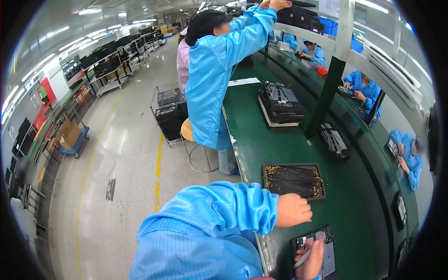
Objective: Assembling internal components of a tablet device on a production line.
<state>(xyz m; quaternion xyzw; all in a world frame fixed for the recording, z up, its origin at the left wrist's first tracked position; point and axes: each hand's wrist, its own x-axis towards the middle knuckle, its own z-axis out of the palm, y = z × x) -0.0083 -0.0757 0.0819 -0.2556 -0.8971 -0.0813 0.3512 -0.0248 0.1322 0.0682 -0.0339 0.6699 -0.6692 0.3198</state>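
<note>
My left hand (294, 210) hovers beside the near edge of a dark tray (317, 199). Its fingers are curled closed, and whatever they may hold is hidden. Inside that tray lie many thin black cables (291, 181) with gold-coloured ends. My right hand (313, 262), low in the view, is over a flat black electronic unit (330, 252) with a grey panel. Something pale and slender (302, 259) is pinched in its fingers, its kind not clear. The unit rests on the green bench and is partly covered by that hand.
Farther along the green bench (254, 112) stand stacked black units (282, 102) and another unit (333, 142) by a dark green post (325, 98). A co-worker (207, 88) in blue reaches up to a shelf, near a stool (187, 130). Other people sit across the line.
</note>
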